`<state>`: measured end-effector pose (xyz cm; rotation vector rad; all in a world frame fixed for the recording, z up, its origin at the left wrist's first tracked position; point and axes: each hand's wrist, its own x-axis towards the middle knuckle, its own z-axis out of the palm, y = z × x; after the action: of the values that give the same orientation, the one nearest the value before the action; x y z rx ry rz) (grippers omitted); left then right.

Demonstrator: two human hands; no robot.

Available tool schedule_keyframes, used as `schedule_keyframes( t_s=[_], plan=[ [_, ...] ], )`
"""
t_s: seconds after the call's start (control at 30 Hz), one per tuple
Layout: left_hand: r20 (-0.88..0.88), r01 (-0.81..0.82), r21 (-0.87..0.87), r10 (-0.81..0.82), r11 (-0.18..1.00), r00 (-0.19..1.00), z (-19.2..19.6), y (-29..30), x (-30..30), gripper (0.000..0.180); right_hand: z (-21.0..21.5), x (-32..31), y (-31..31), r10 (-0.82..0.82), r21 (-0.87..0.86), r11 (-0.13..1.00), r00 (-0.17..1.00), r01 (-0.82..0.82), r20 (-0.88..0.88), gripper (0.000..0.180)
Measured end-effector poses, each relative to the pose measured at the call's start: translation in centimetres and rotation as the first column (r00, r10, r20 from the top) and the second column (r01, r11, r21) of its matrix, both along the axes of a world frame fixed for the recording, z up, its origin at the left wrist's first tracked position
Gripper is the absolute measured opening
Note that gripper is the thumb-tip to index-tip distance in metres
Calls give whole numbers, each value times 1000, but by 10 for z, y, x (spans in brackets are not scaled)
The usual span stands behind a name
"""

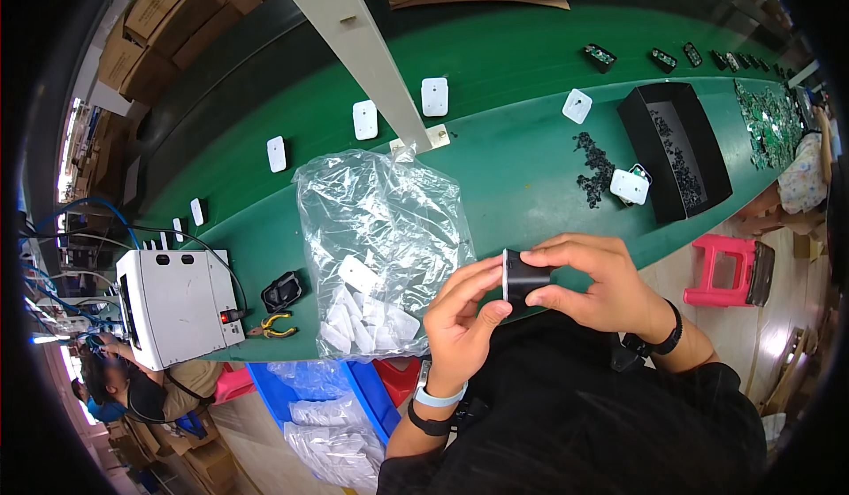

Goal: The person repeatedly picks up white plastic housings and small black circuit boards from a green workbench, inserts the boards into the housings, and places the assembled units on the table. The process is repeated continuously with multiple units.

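Black plastic fills our hands: we hold a small black housing with a white face (522,278) just off the desk's (513,150) near edge. Our left hand (460,318) pinches its white end, our right hand (594,283) curls closed around the black body. A clear bag of white parts (380,256) lies beside them.
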<state>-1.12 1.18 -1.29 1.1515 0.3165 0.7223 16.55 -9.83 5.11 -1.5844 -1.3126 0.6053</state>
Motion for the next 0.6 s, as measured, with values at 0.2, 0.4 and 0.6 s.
schedule_keyframes(
  t_s=[0.2,0.4,0.6],
  plan=[
    [-44,13,59,-10,998,999,5,1,-6,38,2,1,-5,48,47,998,999,-49,24,41],
    [-43,2,85,2,996,999,9,-2,-7,37,6,0,-8,44,40,998,999,-45,15,41],
    [-23,7,-19,-8,1000,1000,11,-10,-1,35,4,1,-14,0,50,999,1000,-1,16,42]
  ],
)
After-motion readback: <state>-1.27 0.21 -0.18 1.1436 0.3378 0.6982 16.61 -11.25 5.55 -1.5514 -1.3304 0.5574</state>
